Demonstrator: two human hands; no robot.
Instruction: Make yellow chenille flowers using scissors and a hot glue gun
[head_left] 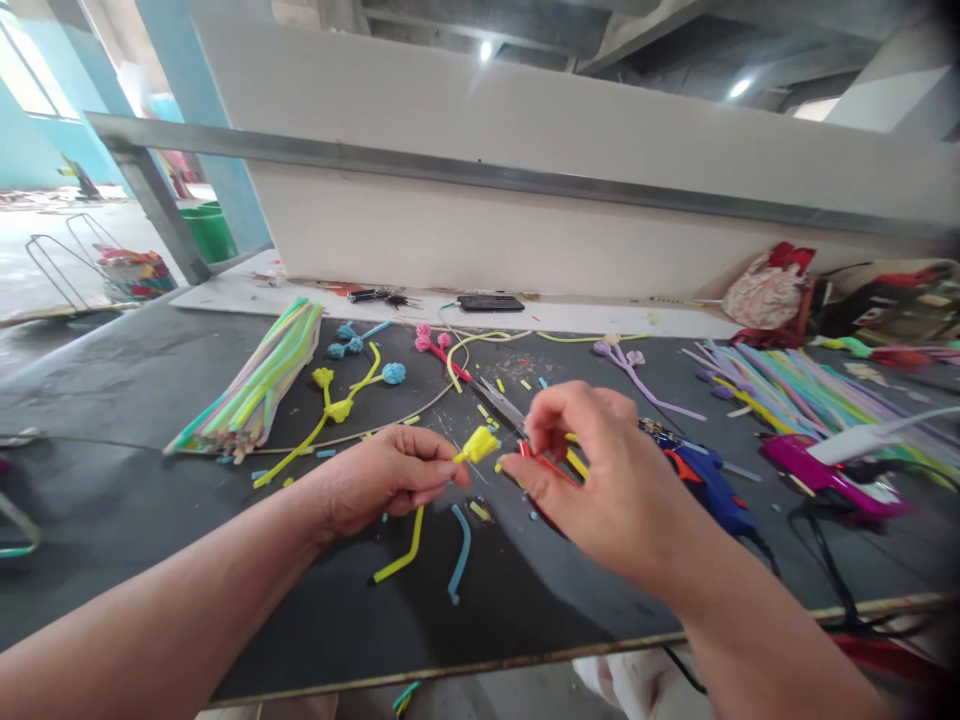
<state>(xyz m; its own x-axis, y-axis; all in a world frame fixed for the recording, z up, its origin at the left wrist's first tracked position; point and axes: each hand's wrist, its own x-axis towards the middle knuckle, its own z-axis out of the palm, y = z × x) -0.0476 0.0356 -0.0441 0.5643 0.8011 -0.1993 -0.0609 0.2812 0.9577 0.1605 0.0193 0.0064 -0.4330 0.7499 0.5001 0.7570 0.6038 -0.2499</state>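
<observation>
My left hand pinches a small yellow pipe-cleaner flower between thumb and fingertips, its bunched head facing right. My right hand is closed round the red handles of a pair of scissors, whose blades point away to the upper left; part of the handles is hidden by the fingers. Below the flower lie a bent yellow pipe cleaner and a short blue pipe cleaner. A yellow branched stem with buds rests left of centre. Small cut bits are scattered around.
Pipe-cleaner bundles lie at left and right. A blue glue gun and a magenta device with cables are at right. Blue, pink and purple pieces lie behind. A dark phone sits by the board.
</observation>
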